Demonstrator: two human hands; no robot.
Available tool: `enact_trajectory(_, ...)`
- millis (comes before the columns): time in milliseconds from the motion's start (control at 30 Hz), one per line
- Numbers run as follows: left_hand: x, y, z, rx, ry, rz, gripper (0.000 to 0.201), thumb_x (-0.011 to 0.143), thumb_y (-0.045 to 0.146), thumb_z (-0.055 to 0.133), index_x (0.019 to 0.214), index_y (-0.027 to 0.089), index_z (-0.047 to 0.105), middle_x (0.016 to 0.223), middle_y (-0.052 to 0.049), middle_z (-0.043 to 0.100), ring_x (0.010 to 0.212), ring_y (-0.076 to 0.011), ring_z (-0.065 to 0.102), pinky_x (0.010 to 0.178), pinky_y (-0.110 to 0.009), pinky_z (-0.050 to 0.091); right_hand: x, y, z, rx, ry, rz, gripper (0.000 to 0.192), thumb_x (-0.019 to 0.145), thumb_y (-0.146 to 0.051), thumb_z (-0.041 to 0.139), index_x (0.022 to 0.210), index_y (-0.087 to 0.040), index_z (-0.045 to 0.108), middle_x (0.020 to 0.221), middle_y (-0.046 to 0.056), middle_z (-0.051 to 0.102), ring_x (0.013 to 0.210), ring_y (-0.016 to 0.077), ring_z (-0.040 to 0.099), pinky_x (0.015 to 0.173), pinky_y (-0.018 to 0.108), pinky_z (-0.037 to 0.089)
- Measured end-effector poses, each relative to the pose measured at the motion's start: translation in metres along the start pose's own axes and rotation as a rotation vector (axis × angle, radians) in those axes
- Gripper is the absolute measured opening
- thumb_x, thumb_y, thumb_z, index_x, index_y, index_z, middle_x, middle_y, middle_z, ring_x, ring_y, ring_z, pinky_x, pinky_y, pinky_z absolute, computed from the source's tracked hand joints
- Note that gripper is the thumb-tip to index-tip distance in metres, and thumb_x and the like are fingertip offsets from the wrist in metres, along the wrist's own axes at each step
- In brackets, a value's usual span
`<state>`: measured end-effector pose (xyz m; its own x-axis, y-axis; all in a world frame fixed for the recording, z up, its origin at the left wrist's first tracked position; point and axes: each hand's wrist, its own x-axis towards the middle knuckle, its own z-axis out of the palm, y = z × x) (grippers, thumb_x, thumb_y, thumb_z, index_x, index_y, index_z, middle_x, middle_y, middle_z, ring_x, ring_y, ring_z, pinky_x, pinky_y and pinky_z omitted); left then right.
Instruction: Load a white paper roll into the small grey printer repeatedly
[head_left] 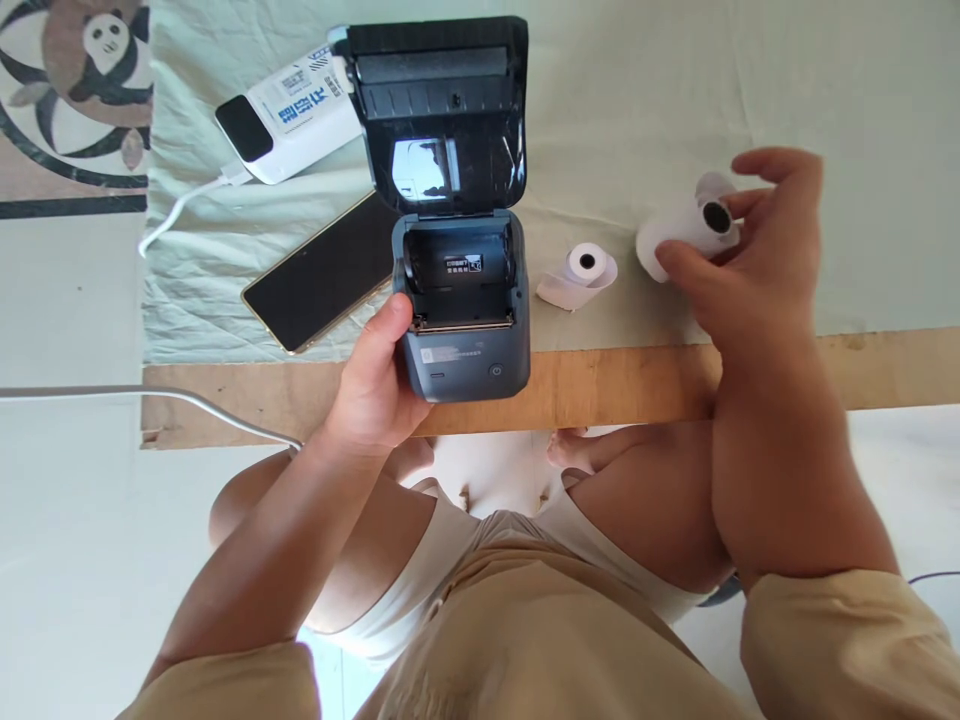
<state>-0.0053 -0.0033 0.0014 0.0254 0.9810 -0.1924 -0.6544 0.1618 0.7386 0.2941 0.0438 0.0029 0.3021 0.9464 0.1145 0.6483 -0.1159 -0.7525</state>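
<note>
Meanwhile, the left hand [375, 385] gripped the near left side of the small dark label printer [461, 305], which stood with its lid open at the near edge of the surface [600, 385]. To the right, the right hand [757, 255] closed around a white paper roll [686, 230], with a second paper roll [579, 275] lying between it and the printer. A smartphone [322, 275] and a white power bank [289, 115] lay to the far left.

the white power bank [289, 118] carries a label with large blue chinese characters, too tilted to read surely. inside the open dark grey label printer [461, 300], a small white-on-black sticker [463, 265] holds tiny print, illegible. a power symbol [495, 370] marks its front button, and faint unreadable lettering [448, 353] runs beside it.
</note>
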Motion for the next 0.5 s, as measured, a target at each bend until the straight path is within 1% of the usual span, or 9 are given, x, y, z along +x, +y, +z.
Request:
enact_trajectory(100,0.000,0.002,0.000,0.071,0.054,-0.036,0.031,0.108,0.042,0.066,0.104,0.020,0.087,0.111,0.001,0.089,0.114,-0.0211,0.083,0.095,-0.028,0.067,0.003,-0.006,0.000,0.574,0.004,0.032,0.079,0.060,-0.019,0.078,0.131,-0.038,0.051,0.117,0.000,0.062,0.097,0.0171,0.065,0.075,0.034,0.051)
enact_trajectory(167,0.001,0.004,0.000,0.120,0.095,-0.074,0.030,0.104,0.046,0.070,0.105,0.021,0.086,0.109,-0.001,0.088,0.134,-0.0289,0.078,0.108,-0.035,0.066,0.004,-0.018,-0.001,0.859,0.019,0.190,0.060,0.059,-0.020,0.072,0.115,-0.033,0.057,0.120,0.001,0.062,0.102,0.0179,0.066,0.070,0.031,0.053)
enact_trajectory(233,0.001,0.006,0.000,0.136,0.121,-0.092,0.027,0.098,0.046,0.076,0.101,0.021,0.085,0.104,-0.004,0.087,0.148,-0.0347,0.071,0.120,-0.042,0.062,0.004,-0.031,-0.001,1.044,0.019,0.385,0.038,0.062,-0.020,0.064,0.099,-0.026,0.060,0.115,0.003,0.062,0.097,0.0164,0.065,0.066,0.030,0.056)
enact_trajectory(300,0.001,0.007,0.000,0.141,0.124,-0.106,0.024,0.094,0.044,0.081,0.096,0.020,0.083,0.100,-0.005,0.087,0.151,-0.0370,0.068,0.124,-0.045,0.061,0.006,-0.034,0.002,1.134,0.004,0.504,0.025,0.066,-0.021,0.063,0.091,-0.023,0.059,0.107,0.004,0.062,0.093,0.0156,0.064,0.064,0.029,0.058)
enact_trajectory(333,0.001,0.008,0.000,0.142,0.118,-0.111,0.024,0.092,0.044,0.083,0.095,0.020,0.082,0.101,-0.005,0.087,0.151,-0.0373,0.069,0.124,-0.046,0.061,0.009,-0.030,0.005,1.134,-0.019,0.515,0.025,0.068,-0.021,0.066,0.092,-0.024,0.060,0.107,0.004,0.063,0.093,0.0163,0.065,0.065,0.030,0.058)
enact_trajectory(400,0.001,0.008,-0.001,0.129,0.087,-0.104,0.024,0.092,0.045,0.084,0.096,0.021,0.082,0.102,-0.005,0.088,0.148,-0.0369,0.071,0.123,-0.046,0.062,0.018,-0.014,0.013,1.039,-0.093,0.458,0.033,0.068,-0.025,0.077,0.098,-0.027,0.062,0.109,0.004,0.064,0.095,0.0184,0.064,0.067,0.033,0.060)
enact_trajectory(433,0.001,0.007,-0.001,0.118,0.068,-0.095,0.025,0.092,0.046,0.083,0.096,0.022,0.082,0.102,-0.004,0.088,0.146,-0.0365,0.073,0.123,-0.046,0.062,0.024,-0.004,0.018,0.964,-0.166,0.384,0.039,0.069,-0.028,0.081,0.103,-0.029,0.063,0.112,0.006,0.065,0.101,0.0212,0.065,0.073,0.038,0.062)
enact_trajectory(467,0.002,0.006,-0.002,0.108,0.056,-0.083,0.026,0.093,0.048,0.083,0.096,0.022,0.083,0.101,-0.005,0.088,0.143,-0.0360,0.074,0.122,-0.046,0.063,0.029,0.006,0.023,0.899,-0.185,0.305,0.043,0.070,-0.032,0.082,0.108,-0.031,0.062,0.113,0.007,0.066,0.104,0.0234,0.064,0.077,0.042,0.063)
enact_trajectory(500,0.002,0.005,-0.003,0.101,0.049,-0.073,0.028,0.094,0.049,0.082,0.097,0.022,0.083,0.100,-0.005,0.088,0.140,-0.0356,0.076,0.121,-0.046,0.063,0.035,0.016,0.028,0.878,-0.185,0.286,0.047,0.070,-0.034,0.083,0.111,-0.032,0.061,0.114,0.007,0.066,0.108,0.0250,0.064,0.082,0.045,0.064)
